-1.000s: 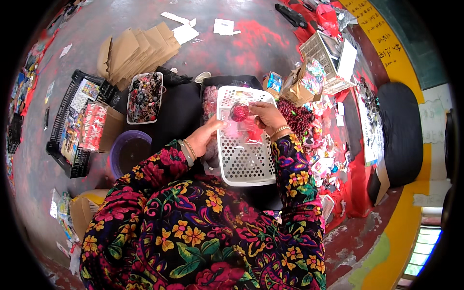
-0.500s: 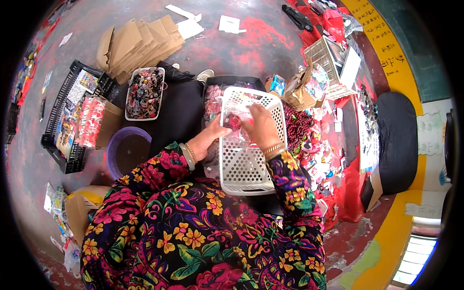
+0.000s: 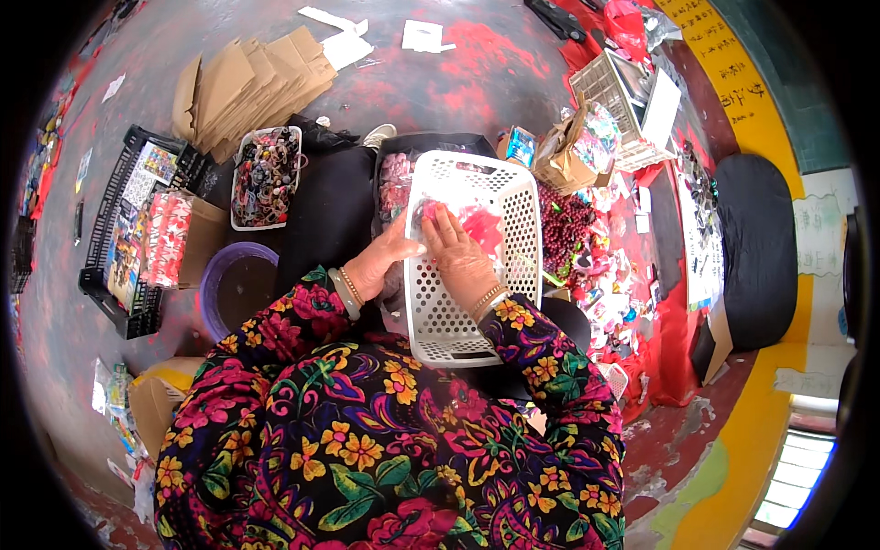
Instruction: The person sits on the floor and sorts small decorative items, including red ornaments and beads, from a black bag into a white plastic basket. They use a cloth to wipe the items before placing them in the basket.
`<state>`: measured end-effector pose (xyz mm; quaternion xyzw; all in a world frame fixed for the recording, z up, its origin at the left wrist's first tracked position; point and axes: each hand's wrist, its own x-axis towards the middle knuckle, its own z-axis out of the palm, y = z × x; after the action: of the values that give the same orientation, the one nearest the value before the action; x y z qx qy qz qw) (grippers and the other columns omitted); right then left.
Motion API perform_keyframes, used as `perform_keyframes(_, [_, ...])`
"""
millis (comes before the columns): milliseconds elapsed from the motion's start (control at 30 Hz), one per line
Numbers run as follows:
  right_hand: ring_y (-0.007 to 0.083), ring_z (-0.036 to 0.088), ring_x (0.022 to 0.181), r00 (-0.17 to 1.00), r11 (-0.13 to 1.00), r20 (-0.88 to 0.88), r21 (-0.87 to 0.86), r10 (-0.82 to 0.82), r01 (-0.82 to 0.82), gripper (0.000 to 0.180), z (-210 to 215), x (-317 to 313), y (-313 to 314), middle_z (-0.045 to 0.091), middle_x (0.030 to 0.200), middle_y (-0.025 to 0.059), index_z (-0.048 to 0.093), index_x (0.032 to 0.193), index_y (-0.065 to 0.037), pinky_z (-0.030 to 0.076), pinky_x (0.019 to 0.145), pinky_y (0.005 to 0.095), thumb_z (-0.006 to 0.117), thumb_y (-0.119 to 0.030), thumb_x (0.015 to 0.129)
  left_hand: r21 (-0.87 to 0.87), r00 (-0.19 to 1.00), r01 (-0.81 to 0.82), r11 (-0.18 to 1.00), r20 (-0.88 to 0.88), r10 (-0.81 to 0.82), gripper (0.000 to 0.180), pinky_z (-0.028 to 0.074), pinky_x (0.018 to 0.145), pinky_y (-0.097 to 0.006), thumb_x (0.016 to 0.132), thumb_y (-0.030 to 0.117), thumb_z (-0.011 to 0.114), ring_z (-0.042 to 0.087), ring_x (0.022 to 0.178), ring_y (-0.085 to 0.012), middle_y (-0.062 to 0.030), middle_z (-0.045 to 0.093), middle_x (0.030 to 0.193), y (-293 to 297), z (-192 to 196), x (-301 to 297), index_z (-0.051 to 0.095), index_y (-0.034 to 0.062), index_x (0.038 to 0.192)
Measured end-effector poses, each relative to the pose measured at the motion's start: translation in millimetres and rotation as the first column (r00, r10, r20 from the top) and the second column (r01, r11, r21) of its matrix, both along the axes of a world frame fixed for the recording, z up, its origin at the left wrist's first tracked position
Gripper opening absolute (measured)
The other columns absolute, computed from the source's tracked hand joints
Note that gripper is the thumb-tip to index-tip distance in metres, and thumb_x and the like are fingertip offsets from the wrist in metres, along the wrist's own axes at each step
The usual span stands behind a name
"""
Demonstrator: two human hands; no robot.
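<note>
Right hand (image 3: 461, 264), fingers nearly straight, grip unclear, partly hides pink packet (image 3: 483, 229) over white basket (image 3: 524, 240), dark-red beads (image 3: 563, 229) beside.

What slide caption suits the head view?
Left hand at the rim of a white perforated basket, right hand over it near something pink.

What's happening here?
A person is working with both hands at a white perforated basket. The left hand is at its left rim; the right hand is over it, palm down, beside a reddish-pink item inside. Whether the right hand grips anything underneath is hidden. To the person's left are a purple bucket and a smaller white basket full of small, mostly dark items.
</note>
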<state>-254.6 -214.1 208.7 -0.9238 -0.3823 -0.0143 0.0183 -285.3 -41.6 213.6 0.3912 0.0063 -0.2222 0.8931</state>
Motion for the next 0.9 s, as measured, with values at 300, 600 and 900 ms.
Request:
perform_keyframes(300, [0.0295, 0.037, 0.125, 0.997, 1.000, 0.082, 0.001, -0.004, 0.004, 0.049, 17, 7, 6, 0.040, 0.135, 0.0130, 0.044, 0.127, -0.017, 0.034, 0.092, 0.0413, 0.051, -0.013, 0.079, -0.002, 1.000, -0.015, 1.000, -0.004, 0.015, 0.068, 0.034, 0.099, -0.031, 0.078, 0.018, 0.055, 0.043, 0.116, -0.0149, -0.0053, 0.041, 0.129, -4, -4, 3, 0.025, 0.0068, 0.137])
perform_keyframes(600, [0.0314, 0.058, 0.084, 0.880, 0.990, -0.465, -0.130, -0.100, 0.044, 0.020, 33, 1, -46, 0.060, 0.084, 0.0148, 0.059, 0.091, -0.004, 0.047, 0.073, 0.0399, 0.049, -0.004, 0.074, -0.055, 0.999, -0.003, 0.998, -0.039, 0.001, 0.065, 0.035, 0.098, -0.033, 0.079, 0.021, 0.058, 0.045, 0.114, -0.0160, -0.0064, 0.045, 0.125, -3, 7, 4, 0.029, 0.0058, 0.135])
perform_keyframes(900, [0.0315, 0.059, 0.083, 0.913, 0.994, -0.395, -0.052, -0.106, 0.093, 0.016, 17, 24, -50, 0.061, 0.085, 0.0132, 0.061, 0.085, -0.006, 0.046, 0.072, 0.0401, 0.051, -0.004, 0.072, -0.021, 0.999, 0.024, 1.000, 0.043, -0.023, 0.065, 0.036, 0.097, -0.031, 0.078, 0.021, 0.059, 0.047, 0.113, -0.0150, -0.0066, 0.047, 0.124, -2, 13, 5, 0.029, 0.0037, 0.134])
